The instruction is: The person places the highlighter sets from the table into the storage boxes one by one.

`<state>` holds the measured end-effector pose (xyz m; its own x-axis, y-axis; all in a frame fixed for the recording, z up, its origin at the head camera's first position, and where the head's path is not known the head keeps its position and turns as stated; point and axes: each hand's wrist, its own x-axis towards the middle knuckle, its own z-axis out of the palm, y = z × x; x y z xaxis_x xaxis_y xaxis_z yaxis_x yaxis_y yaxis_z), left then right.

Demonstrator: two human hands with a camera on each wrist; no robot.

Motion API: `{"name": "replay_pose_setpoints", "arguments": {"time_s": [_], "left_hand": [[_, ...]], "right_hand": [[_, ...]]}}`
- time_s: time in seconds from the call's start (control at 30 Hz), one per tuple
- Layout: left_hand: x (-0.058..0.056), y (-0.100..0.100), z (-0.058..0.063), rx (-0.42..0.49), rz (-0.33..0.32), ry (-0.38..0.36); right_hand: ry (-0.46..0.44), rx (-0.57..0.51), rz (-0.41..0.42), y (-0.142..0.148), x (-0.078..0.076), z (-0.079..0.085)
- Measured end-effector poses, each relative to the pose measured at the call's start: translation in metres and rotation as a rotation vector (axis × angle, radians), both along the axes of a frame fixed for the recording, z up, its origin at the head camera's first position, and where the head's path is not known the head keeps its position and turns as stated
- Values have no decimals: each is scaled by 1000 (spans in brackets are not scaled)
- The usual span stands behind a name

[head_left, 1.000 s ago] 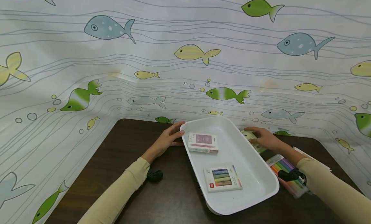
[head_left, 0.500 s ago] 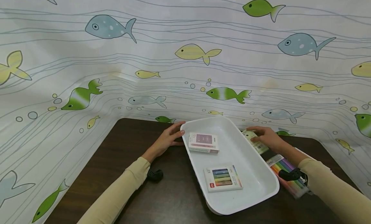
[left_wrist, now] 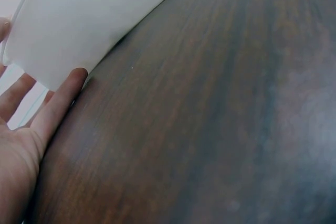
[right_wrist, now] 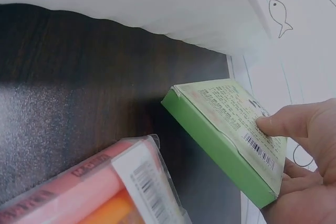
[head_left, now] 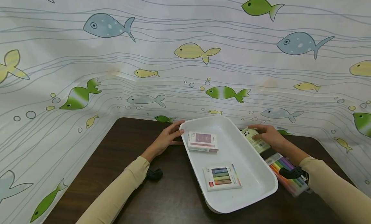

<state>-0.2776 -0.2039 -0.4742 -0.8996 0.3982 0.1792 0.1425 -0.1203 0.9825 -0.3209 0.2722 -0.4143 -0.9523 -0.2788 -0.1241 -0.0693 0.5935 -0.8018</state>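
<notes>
My left hand (head_left: 163, 140) rests against the far left corner of a white tray (head_left: 246, 175). Its fairly straight fingers (left_wrist: 60, 98) are spread along the tray's outer wall, one low by the tabletop. Two flat boxes lie inside the tray: a white and purple box (head_left: 202, 142) at the far end and a white box with a window (head_left: 222, 177) showing coloured sticks. Beyond the tray's right side, my right hand (head_left: 269, 135) pinches a light green box (right_wrist: 226, 129), thumb on its printed face and fingers beneath. That box stands tilted in the right wrist view.
A clear pack of coloured pens (head_left: 287, 175) lies right of the tray, under my right forearm; its barcoded end (right_wrist: 149, 187) is near the green box. The dark wooden table (head_left: 95, 182) meets a fish-patterned sheet (head_left: 162, 85) at its back edge.
My right hand has shifted slightly right, and more of the green box now shows beside the tray. The left hand and the tray have stayed in place.
</notes>
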Motion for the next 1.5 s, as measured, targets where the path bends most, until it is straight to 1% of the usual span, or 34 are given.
{"name": "replay_pose_setpoints", "arguments": {"time_s": [0.1,0.33,0.47,0.5,0.7,0.87,1.07,1.23,1.4,1.5], "left_hand": [[0,-1,2,-2,9,-5],[-1,-3,2,-12,3,3],[-1,-3,0,-19,10,6],[-1,-3,-1,-19,10,7],[-2,-2,-2,-12,6,7],[-2,-2,-1,-8,3,11],[1,-2,-3,-10,-17,8],[1,-1,-2,-7,-15,8],[-1,-1,-3,-6,-16,17],[-2,-1,-4,-6,-19,24]], "right_hand": [[2,-4,-2,2,-1,2],[45,31,37,11,1,8],[47,38,29,16,1,12],[59,45,33,17,1,13],[92,40,4,21,0,27],[75,14,-33,23,-2,36],[44,-56,-31,21,1,41],[19,-105,-35,11,5,47],[5,-141,-3,-1,10,54],[-37,-188,8,-10,12,56]]}}
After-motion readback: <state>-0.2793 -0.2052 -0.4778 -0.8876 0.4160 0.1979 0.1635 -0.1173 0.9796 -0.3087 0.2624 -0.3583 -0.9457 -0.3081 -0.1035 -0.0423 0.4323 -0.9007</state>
